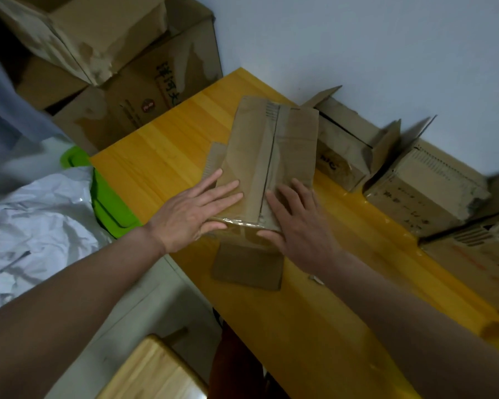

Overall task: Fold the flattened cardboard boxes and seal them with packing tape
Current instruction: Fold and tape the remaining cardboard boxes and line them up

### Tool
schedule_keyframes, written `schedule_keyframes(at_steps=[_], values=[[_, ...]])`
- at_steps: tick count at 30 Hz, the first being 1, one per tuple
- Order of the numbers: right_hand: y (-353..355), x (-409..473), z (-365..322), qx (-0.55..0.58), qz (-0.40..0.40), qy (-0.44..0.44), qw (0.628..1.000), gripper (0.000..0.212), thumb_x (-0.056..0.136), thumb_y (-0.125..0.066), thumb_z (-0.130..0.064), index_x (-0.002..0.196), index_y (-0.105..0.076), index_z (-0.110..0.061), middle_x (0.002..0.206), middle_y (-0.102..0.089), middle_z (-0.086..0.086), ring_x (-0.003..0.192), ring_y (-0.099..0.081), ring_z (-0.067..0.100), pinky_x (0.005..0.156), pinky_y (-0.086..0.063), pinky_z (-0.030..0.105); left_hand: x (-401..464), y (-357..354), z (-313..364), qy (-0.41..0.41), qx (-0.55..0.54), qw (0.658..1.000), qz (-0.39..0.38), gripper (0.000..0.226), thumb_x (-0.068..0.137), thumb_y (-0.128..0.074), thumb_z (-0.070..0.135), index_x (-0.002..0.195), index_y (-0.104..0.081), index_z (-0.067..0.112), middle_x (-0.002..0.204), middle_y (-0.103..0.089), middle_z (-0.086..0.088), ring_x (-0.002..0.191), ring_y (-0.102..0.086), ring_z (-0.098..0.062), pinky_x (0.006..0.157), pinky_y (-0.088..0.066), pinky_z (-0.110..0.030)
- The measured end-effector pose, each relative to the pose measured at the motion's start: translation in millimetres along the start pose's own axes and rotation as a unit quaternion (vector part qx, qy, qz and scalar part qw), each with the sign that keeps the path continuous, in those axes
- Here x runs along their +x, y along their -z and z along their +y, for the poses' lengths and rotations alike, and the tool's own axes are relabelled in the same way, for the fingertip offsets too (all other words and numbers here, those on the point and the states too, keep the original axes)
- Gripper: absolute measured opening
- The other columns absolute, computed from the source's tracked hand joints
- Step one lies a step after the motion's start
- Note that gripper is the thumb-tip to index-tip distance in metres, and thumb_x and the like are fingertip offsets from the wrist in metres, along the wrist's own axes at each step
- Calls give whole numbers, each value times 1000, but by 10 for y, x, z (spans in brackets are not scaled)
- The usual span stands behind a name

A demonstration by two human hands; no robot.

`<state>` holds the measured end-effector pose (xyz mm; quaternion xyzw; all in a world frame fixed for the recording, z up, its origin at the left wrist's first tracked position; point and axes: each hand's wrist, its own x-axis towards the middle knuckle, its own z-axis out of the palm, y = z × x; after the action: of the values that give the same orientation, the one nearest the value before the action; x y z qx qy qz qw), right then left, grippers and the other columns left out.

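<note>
Head view: your left hand [195, 210] and right hand [293, 223] press flat, no closed grip, either side of the seam, pinning the box [260, 168] to the counter [162, 156], likely to keep flaps shut for taping.

The right edge cuts off the last box [478, 254]; print on the boxes blurs unreadably.

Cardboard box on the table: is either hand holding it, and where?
Both. The left hand and right hand press flat on the cardboard box's top flaps beside the centre seam, thumbs hooked over its near taped edge.
</note>
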<state>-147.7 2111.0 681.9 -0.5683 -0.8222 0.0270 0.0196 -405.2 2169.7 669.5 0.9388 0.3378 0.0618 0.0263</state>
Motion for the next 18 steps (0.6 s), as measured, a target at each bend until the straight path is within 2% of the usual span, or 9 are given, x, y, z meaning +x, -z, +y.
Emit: schedule_keyframes(at_steps=[4, 6, 7, 9, 11, 13, 15, 16, 18], values=[[26, -50, 162, 38, -22, 43, 998, 75, 95, -12, -61, 151, -22, -12, 159, -12, 9, 147, 5, 32, 117, -15, 54, 50, 184, -30, 4, 9, 998, -60, 66, 94, -19, 63, 151, -22, 31, 160, -15, 7, 149, -3, -21, 116, -25, -42], [67, -135, 133, 149, 0, 37, 988, 75, 96, -8, -60, 152, -17, -11, 161, 0, 5, 147, 13, 21, 120, -5, 40, 90, 368, 113, 90, -50, 992, -69, 83, 85, -5, 79, 152, -21, 32, 160, -11, 9, 149, 2, -15, 121, -16, -46], [91, -193, 82, 228, 22, 23, 973, 71, 98, -11, -56, 152, -19, -11, 161, -2, 4, 148, 8, 16, 121, -5, 33, 130, 460, 247, 159, -97, 980, -65, 94, 80, -1, 85, 153, -21, 29, 161, -12, 8, 149, 2, -13, 122, -11, -44], [123, -306, -19, 353, 104, -16, 930, 51, 103, -25, -36, 147, -32, -10, 157, -21, 4, 146, -15, 11, 118, -18, 25, 330, 591, 596, 272, -155, 947, -72, 96, 81, -10, 82, 155, -13, 21, 162, -10, 3, 149, -1, -13, 120, -6, -35], [110, -384, -34, 382, 189, -65, 902, 40, 102, -32, -22, 139, -42, -11, 147, -37, 1, 137, -34, 10, 111, -34, 30, 633, 575, 947, 305, -144, 936, -105, 96, 85, -19, 77, 155, -3, 13, 163, -2, -3, 150, 2, -18, 119, -2, -33], [138, -426, 41, 354, 194, -119, 907, 37, 102, -36, -21, 137, -45, -12, 140, -44, 2, 129, -42, 12, 104, -39, 31, 866, 432, 1198, 308, -100, 933, -157, 102, 85, -22, 78, 154, 6, 7, 162, 7, -10, 149, 8, -24, 121, 2, -38], [190, -480, 172, 323, 142, -166, 921, 38, 101, -39, -19, 138, -42, -13, 138, -44, 4, 124, -45, 17, 98, -38, 26, 946, 284, 1292, 313, -45, 933, -174, 94, 94, -33, 64, 151, 16, 7, 160, 15, -15, 148, 13, -29, 121, 3, -43], [217, -507, 247, 310, 122, -179, 926, 39, 101, -40, -20, 139, -40, -13, 138, -43, 4, 123, -46, 18, 97, -39, 26, 914, 246, 1290, 302, -14, 937, -173, 87, 99, -40, 46, 149, 21, 8, 159, 18, -15, 148, 16, -30, 121, 3, -43], [260, -536, 363, 288, 97, -196, 932, 43, 100, -41, -25, 142, -36, -15, 141, -41, 4, 126, -45, 21, 102, -42, 36, 730, 255, 1209, 262, 16, 952, -158, 88, 96, -46, 11, 147, 26, 13, 158, 24, -11, 147, 19, -27, 121, 5, -41]])
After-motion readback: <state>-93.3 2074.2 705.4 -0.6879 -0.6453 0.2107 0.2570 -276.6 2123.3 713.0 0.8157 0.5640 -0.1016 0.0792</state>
